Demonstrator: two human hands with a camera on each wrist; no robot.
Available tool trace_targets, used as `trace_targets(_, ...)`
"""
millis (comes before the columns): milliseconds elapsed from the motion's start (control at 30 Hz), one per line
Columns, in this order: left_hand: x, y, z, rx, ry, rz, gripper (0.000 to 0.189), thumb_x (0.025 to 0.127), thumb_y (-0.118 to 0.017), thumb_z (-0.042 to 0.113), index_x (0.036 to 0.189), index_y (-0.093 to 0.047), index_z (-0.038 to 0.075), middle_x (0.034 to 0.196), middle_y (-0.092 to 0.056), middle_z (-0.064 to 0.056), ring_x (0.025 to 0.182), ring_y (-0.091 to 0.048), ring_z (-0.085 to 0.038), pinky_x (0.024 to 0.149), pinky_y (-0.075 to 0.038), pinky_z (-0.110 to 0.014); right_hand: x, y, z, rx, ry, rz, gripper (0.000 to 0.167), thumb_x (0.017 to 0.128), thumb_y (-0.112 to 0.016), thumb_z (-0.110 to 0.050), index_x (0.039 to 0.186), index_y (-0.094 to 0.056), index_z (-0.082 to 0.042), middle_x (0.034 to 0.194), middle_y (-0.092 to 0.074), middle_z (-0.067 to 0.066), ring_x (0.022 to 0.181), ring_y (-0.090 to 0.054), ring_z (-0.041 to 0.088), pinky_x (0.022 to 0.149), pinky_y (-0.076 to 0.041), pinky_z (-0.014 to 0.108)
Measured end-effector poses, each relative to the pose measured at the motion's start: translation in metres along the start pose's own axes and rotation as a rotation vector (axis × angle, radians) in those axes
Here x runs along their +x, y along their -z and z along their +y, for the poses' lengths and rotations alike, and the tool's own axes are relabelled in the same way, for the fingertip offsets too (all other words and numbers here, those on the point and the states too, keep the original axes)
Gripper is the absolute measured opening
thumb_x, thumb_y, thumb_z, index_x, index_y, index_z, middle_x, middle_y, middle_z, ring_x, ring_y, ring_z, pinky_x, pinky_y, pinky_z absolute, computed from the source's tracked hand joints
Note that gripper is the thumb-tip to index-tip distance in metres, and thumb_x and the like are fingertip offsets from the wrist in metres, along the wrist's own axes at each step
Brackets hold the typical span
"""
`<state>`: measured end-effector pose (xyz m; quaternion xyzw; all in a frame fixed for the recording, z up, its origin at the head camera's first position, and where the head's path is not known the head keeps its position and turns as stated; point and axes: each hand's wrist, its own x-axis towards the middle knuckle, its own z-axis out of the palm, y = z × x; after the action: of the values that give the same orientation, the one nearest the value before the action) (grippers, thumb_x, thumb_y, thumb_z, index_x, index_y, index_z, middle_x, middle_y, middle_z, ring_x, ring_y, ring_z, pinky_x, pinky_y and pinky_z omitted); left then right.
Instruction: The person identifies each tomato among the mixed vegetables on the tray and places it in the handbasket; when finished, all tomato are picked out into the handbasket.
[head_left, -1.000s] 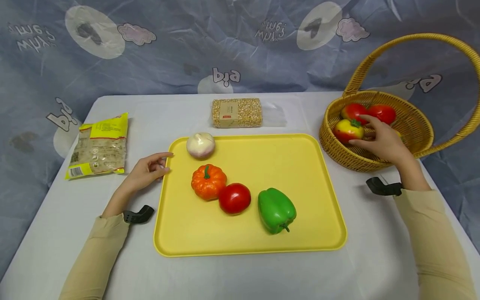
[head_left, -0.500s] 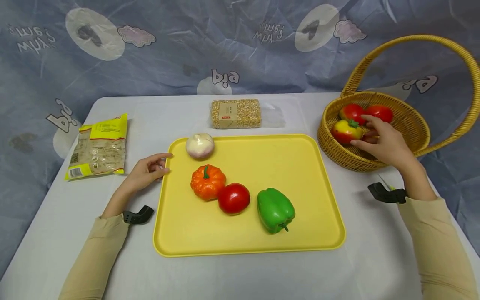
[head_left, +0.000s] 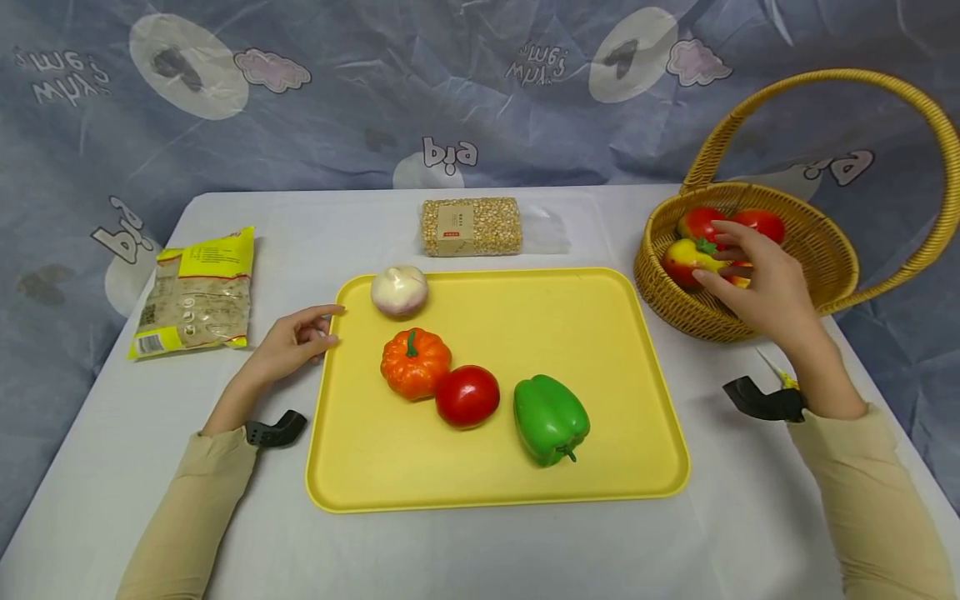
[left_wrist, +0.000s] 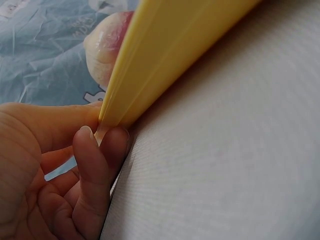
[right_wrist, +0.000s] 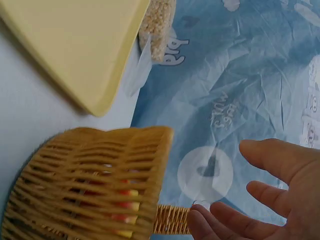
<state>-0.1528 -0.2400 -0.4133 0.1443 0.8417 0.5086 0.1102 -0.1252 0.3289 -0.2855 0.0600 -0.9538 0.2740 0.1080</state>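
In the head view my left hand (head_left: 285, 346) is at the left rim of the yellow tray (head_left: 615, 350). The left wrist view shows its fingers pinching the tray edge (left_wrist: 150, 65). My right hand (head_left: 772, 283) hovers over the wicker basket (head_left: 690, 312), fingers spread and holding nothing. Under it lie a yellow-and-red fruit (head_left: 684, 262) with a green top and red fruits (head_left: 763, 222), partly hidden by the hand. On the tray rest a white-purple bulb (head_left: 400, 292), an orange pumpkin (head_left: 415, 364), a red tomato-like fruit (head_left: 468, 397) and a green bell pepper (head_left: 551, 419).
A yellow-labelled bag (head_left: 198, 292) lies left of the tray. Behind the tray is a clear pack of corn kernels (head_left: 480, 227). The basket's tall handle (head_left: 847, 77) arches up at the right. A patterned cloth (head_left: 337, 100) hangs behind the table.
My right hand has risen a little from the fruit in the basket, and its fingers have spread wider. The left hand and the things on the tray stay where they were.
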Motion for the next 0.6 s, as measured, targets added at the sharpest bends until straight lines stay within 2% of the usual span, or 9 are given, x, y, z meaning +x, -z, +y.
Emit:
trace_targets(233,-0.001,0.000,0.003,-0.008,-0.002,-0.002,0.043,0.090,-0.060,0.008,0.132,-0.050,0.001,0.088,-0.049,-0.001,0.055,-0.045,-0.003,0.050,-0.045,-0.021,-0.002,-0.008,-0.020,0.043,0.066,0.038,0.055,0.085,-0.068,-0.015,0.136,-0.048,-0.014,0.122,-0.057,0.019,0.088,-0.042,-0.022,0.074,-0.032,-0.009)
trace_targets(400,-0.002,0.000,0.003,-0.024,-0.014,-0.006,0.043,0.090,-0.059,0.007,0.131,-0.049,-0.002,0.088,-0.049,-0.001,0.054,-0.045,-0.004,0.050,-0.045,-0.022,-0.002,-0.017,-0.031,0.038,0.132,0.037,0.053,0.085,-0.068,-0.013,0.135,-0.050,-0.012,0.120,-0.060,0.016,0.093,-0.058,-0.004,0.076,-0.034,-0.008)
trace_targets(467,-0.001,0.000,0.002,-0.028,-0.018,-0.007,0.043,0.090,-0.059,0.006,0.131,-0.049,-0.002,0.087,-0.049,-0.001,0.054,-0.045,-0.004,0.050,-0.045,-0.022,-0.002,-0.021,-0.036,0.055,0.170,0.041,0.052,0.084,-0.068,-0.010,0.133,-0.051,-0.010,0.118,-0.060,0.015,0.094,-0.058,-0.001,0.077,-0.036,-0.007)
trace_targets(600,-0.001,0.000,0.001,-0.026,-0.019,-0.007,0.043,0.091,-0.059,0.006,0.131,-0.049,-0.002,0.087,-0.049,0.000,0.054,-0.045,-0.004,0.049,-0.045,-0.022,-0.003,-0.030,-0.047,0.106,0.249,0.045,0.051,0.082,-0.069,-0.002,0.130,-0.053,-0.007,0.116,-0.061,0.015,0.094,-0.050,-0.016,0.081,-0.038,-0.004)
